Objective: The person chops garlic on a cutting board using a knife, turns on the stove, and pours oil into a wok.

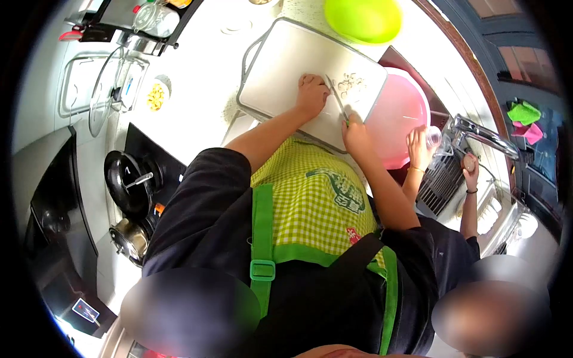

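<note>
A large pale cutting board (286, 53) with a grey rim lies on the counter in front of me. My right hand (357, 136) is wrapped round the handle of a kitchen knife (336, 98), its blade angled over the board. Close to the blade's left side, my left hand (313, 96) presses on the board with curled fingers; whatever sits under them is hidden. Several small pale slices (351, 87) lie to the right of the blade.
A pink basin (401, 107) stands right of the board, a lime-green bowl (364, 19) beyond it. At the sink on the right, another person's hand (419, 152) holds a clear container (433, 137). Left are a bowl of yellow pieces (156, 96) and a black pan (126, 185).
</note>
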{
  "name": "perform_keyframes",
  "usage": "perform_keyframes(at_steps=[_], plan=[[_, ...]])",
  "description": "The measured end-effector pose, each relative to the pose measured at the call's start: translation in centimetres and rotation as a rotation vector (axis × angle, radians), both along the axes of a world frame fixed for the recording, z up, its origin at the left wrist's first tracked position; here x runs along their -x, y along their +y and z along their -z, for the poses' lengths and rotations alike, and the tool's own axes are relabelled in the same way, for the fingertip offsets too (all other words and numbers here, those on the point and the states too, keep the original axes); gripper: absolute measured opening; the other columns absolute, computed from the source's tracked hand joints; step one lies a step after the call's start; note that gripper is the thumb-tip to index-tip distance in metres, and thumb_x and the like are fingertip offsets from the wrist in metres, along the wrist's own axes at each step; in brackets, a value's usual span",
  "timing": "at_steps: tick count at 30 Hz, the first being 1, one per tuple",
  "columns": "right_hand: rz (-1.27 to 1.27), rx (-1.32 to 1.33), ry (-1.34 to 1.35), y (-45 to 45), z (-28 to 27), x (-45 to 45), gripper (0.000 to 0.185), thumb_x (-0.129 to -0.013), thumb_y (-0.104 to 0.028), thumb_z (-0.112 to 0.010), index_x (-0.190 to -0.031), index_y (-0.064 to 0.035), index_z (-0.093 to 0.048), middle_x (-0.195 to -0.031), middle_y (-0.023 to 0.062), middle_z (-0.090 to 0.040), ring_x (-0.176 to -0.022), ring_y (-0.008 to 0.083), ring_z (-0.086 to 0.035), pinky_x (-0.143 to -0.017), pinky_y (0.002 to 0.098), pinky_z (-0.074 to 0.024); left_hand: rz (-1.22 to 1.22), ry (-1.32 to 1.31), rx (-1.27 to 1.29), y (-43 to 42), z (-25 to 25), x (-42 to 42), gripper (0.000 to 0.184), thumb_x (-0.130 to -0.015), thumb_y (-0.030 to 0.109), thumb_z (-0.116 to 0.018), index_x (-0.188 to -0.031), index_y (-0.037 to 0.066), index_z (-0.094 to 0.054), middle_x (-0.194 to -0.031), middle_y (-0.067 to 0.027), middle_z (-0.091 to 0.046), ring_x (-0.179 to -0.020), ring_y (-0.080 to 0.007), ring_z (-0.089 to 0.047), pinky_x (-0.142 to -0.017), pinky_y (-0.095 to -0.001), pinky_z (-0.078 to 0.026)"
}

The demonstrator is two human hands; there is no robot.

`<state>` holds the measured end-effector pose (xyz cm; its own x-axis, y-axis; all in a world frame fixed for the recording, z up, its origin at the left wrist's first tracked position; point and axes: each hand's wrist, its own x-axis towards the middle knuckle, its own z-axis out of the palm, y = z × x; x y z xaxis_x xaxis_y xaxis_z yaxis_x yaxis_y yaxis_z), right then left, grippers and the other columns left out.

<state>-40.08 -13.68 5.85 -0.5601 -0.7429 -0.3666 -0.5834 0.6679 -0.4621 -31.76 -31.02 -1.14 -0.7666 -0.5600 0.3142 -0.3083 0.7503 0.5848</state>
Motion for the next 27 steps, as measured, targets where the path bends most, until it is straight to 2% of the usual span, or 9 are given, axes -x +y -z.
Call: perform_keyframes(at_steps=[2,6,8,10,14,17,19,23,27], plan=[[-0.024,-0.072,0.042,-0.8,-0.5,0.0,0.032,-0.096,-0.030,-0.049,-0.115,-0.0037,-0.050,-0.084,0.0273,-0.065,-0.077,0.0470,-0.064,-0.069,0.0572,-0.0506,0.016,-0.018,0.009,0.0,-0.2,0.0,0.005,-0.073,0.010,-0.070,-0.070,0.014,-0.069,-0.091,-0.0022,-0.060,-0.099,-0.0265,-0.053,-0.098,-0.0466,-0.032],[0.039,-0.010,0.047,-0.2,0.3,0.2,0.030,-0.095,-0.029,-0.052,-0.112,-0.0039,-0.051,-0.080,0.0275,-0.065,-0.075,0.0475,-0.063,-0.067,0.0563,-0.0506,0.035,-0.079,0.022,-0.2,-0.3,0.1,0.001,-0.074,0.013,-0.071,-0.072,0.013,-0.070,-0.093,-0.0038,-0.060,-0.101,-0.0273,-0.052,-0.098,-0.0459,-0.032],[0.109,0.212,0.007,1.2,1.1,-0.1,0.025,-0.092,-0.019,-0.058,-0.109,-0.0007,-0.054,-0.074,0.0287,-0.062,-0.070,0.0482,-0.062,-0.061,0.0549,-0.0481,0.055,-0.100,0.030,-0.2,-0.4,0.4,0.002,-0.074,0.014,-0.071,-0.075,0.013,-0.070,-0.094,-0.0048,-0.060,-0.101,-0.0276,-0.052,-0.098,-0.0457,-0.032],[0.175,0.228,-0.020,1.7,0.1,-0.3,0.025,-0.092,-0.018,-0.059,-0.109,-0.0007,-0.054,-0.072,0.0286,-0.061,-0.069,0.0478,-0.062,-0.060,0.0542,-0.0475,0.084,0.010,0.034,-0.2,-1.3,0.9,0.011,-0.073,0.017,-0.073,-0.084,0.014,-0.071,-0.099,-0.0067,-0.059,-0.103,-0.0284,-0.051,-0.100,-0.0463,-0.031],[0.289,0.295,-0.053,2.0,0.5,-0.1,0.024,-0.092,-0.018,-0.060,-0.108,-0.0001,-0.056,-0.071,0.0284,-0.061,-0.070,0.0474,-0.062,-0.059,0.0529,-0.0467,0.120,-0.018,0.042,-0.3,-2.6,3.6,0.019,-0.074,0.020,-0.073,-0.092,0.014,-0.071,-0.105,-0.0073,-0.059,-0.106,-0.0291,-0.050,-0.102,-0.0478,-0.030],[0.291,0.344,-0.035,2.0,-0.3,-0.1,0.022,-0.092,-0.018,-0.060,-0.103,0.0003,-0.057,-0.071,0.0279,-0.061,-0.070,0.0476,-0.061,-0.058,0.0522,-0.0467,0.187,-0.198,0.057,-1.2,-2.2,4.6,0.019,-0.075,0.022,-0.073,-0.093,0.015,-0.071,-0.102,-0.0079,-0.061,-0.105,-0.0289,-0.052,-0.103,-0.0488,-0.030],[0.273,0.340,0.026,2.2,-0.8,-0.3,0.022,-0.091,-0.018,-0.060,-0.102,0.0005,-0.057,-0.071,0.0278,-0.061,-0.070,0.0476,-0.061,-0.058,0.0518,-0.0467,0.220,-0.443,0.078,-1.5,-1.7,5.2,0.017,-0.077,0.022,-0.070,-0.092,0.013,-0.068,-0.101,-0.0073,-0.063,-0.112,-0.0281,-0.049,-0.103,-0.0499,-0.028],[0.281,0.319,-0.003,3.3,0.2,-0.4,0.021,-0.091,-0.018,-0.061,-0.098,0.0009,-0.056,-0.071,0.0274,-0.060,-0.071,0.0475,-0.061,-0.059,0.0513,-0.0467,0.236,-0.298,0.019,-1.9,-0.4,4.8,0.010,-0.077,0.022,-0.070,-0.083,0.014,-0.068,-0.095,-0.0067,-0.066,-0.106,-0.0283,-0.053,-0.101,-0.0494,-0.031],[0.261,0.323,-0.009,4.7,0.2,-0.8,0.022,-0.091,-0.020,-0.061,-0.096,0.0008,-0.056,-0.071,0.0275,-0.060,-0.071,0.0478,-0.061,-0.059,0.0517,-0.0464,0.124,-0.154,-0.053,-3.2,-2.2,4.3,0.009,-0.076,0.021,-0.071,-0.077,0.013,-0.067,-0.087,-0.0073,-0.066,-0.096,-0.0309,-0.057,-0.091,-0.0459,-0.038]])
